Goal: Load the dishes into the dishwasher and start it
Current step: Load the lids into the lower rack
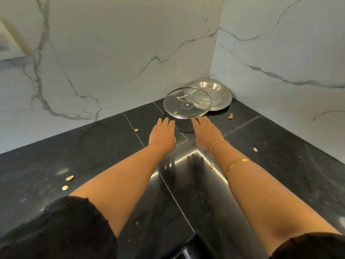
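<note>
The left hand [162, 133] and right hand [205, 133] are lying flat-fingered and empty on either side of the black pot [183, 126] in the counter [93, 156] corner, probably bracketing it for a 2-handed lift; its glass lid [187, 104] is sitting tilted on top; a steel plate [220, 98] is leaning behind.

Single head-worn wide-angle view, close, forward and down onto the black countertop [89, 157] toward the marble corner [214, 58].

The glass lid [187, 104] hides most of the dark pot [183, 127] under it and part of the steel plate [219, 96], and the scraps [69, 177] on the tabletop [93, 156] are too small to name.
</note>
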The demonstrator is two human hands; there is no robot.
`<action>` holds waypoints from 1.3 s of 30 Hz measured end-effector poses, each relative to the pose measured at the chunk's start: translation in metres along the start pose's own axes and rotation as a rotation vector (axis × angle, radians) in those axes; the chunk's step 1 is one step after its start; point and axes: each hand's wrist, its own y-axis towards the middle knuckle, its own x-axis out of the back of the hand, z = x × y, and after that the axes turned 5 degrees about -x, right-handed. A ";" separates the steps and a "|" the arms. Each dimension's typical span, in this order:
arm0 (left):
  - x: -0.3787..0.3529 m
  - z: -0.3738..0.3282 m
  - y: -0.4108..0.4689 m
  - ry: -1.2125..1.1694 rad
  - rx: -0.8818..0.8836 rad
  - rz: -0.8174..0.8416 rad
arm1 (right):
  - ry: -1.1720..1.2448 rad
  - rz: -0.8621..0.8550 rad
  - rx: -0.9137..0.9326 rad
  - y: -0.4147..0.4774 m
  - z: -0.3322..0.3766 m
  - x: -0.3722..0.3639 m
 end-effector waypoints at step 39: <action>-0.018 -0.060 0.038 -1.357 0.802 -0.265 | 0.360 -0.616 0.146 -0.035 0.019 -0.047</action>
